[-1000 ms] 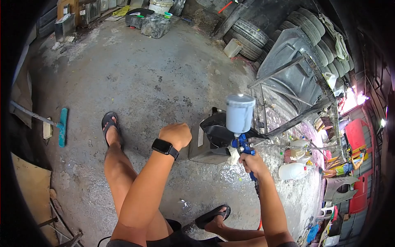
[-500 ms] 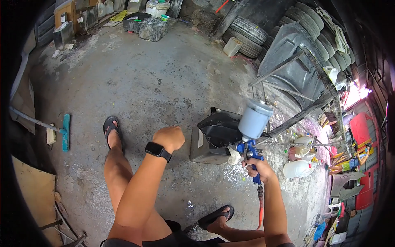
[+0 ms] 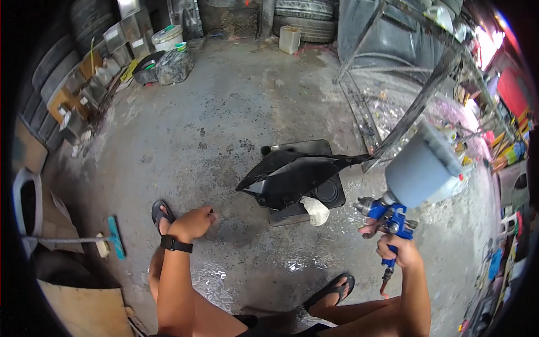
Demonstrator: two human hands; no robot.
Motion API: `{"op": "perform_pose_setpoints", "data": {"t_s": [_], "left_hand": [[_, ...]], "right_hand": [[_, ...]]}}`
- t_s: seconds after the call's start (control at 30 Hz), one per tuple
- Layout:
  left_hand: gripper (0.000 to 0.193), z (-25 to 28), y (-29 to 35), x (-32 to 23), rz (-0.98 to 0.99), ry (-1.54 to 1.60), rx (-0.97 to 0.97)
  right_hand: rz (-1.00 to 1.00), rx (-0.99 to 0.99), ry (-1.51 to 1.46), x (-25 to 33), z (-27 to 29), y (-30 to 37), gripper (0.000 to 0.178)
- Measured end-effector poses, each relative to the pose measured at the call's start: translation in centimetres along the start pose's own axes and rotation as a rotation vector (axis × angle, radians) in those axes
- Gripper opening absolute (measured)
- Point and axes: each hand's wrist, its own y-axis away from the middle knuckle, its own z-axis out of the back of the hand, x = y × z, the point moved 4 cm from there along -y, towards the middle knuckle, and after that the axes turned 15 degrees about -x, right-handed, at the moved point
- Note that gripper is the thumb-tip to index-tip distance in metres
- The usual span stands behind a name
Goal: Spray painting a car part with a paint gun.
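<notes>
My right hand [image 3: 397, 250] is closed round the grip of a blue spray gun [image 3: 396, 222]. A large grey paint cup [image 3: 416, 168] sits tilted on top of the gun, and a hose runs down from its handle. The gun is right of a black moulded plastic panel [image 3: 297, 178], apart from it. That panel lies across a dark metal can [image 3: 279, 218], with a whitish cloth [image 3: 315, 211] by its lower edge. My left hand [image 3: 192, 223], a watch at its wrist, is curled closed left of the panel. Its fingers are partly hidden, and nothing shows in them.
A wooden frame [image 3: 418, 106] stands at the right behind the gun. Stacked tyres [image 3: 306, 25], a pale square can [image 3: 289, 39] and a white bucket [image 3: 168, 38] are at the back. A teal broom [image 3: 116, 237] lies to the left. My sandalled feet are on the wet concrete floor.
The view has shifted. My right hand has moved the spray gun rightward, away from the panel, and tilted it. My left hand has moved left and lower, farther from the panel.
</notes>
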Motion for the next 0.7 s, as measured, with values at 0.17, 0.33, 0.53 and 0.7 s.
{"op": "perform_pose_setpoints", "data": {"t_s": [0.17, 0.33, 0.53, 0.7], "left_hand": [[0.048, 0.3, -1.8, 2.7, 0.068, -0.062, -0.062], [0.017, 3.5, -2.0, -4.3, -0.126, 0.218, -0.326], [0.017, 2.6, -1.8, -11.4, -0.349, 0.2, -0.552], [0.026, 2.2, -1.9, -13.1, -0.46, 0.191, -0.649]], "right_hand": [[0.089, -0.177, 0.052, 0.5, 1.3, -0.1, 0.044], [0.059, -0.29, 0.277, 1.2, 2.6, -1.7, 0.031], [0.102, -0.57, 0.463, -1.2, 7.7, -1.5, 0.054], [0.087, -0.765, 0.507, -1.7, 9.3, -0.9, 0.058]]}}
